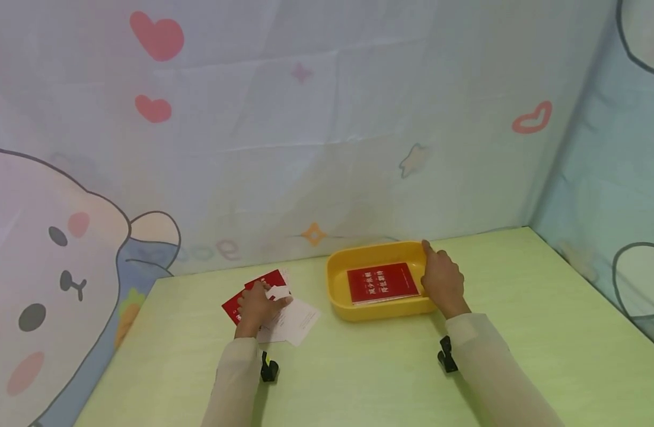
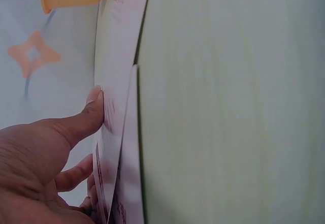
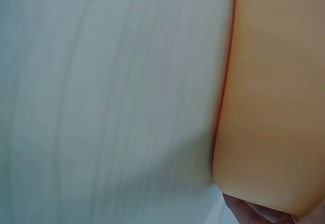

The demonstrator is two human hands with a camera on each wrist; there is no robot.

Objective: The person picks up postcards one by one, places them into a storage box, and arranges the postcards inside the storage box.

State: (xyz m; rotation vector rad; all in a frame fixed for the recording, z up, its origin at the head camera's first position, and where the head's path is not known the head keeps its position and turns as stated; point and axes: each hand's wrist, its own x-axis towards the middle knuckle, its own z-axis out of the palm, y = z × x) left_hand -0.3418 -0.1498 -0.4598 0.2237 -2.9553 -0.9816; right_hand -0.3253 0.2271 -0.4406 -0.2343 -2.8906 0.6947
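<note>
Several flat cards lie fanned on the table at the left, some with a red face (image 1: 233, 305) and white characters, others with a white face (image 1: 300, 317). My left hand (image 1: 258, 308) is over them, fingers bent and thumb against a white card (image 2: 119, 82); the left wrist view shows the thumb (image 2: 84, 120) on its surface. To the right stands a yellow plastic tray (image 1: 340, 308) holding a red card stack (image 1: 382, 283) with white characters. My right hand (image 1: 444, 281) grips its right end, thumb over the rim. Only parts of the right fingers (image 3: 249, 211) show in the right wrist view.
The pale green table (image 1: 359, 373) meets a printed cloth wall (image 1: 284, 178) just behind the tray and cards. Another cloth wall (image 1: 599, 207) rises along the right side. Black clips (image 1: 270, 367) are at both wrists.
</note>
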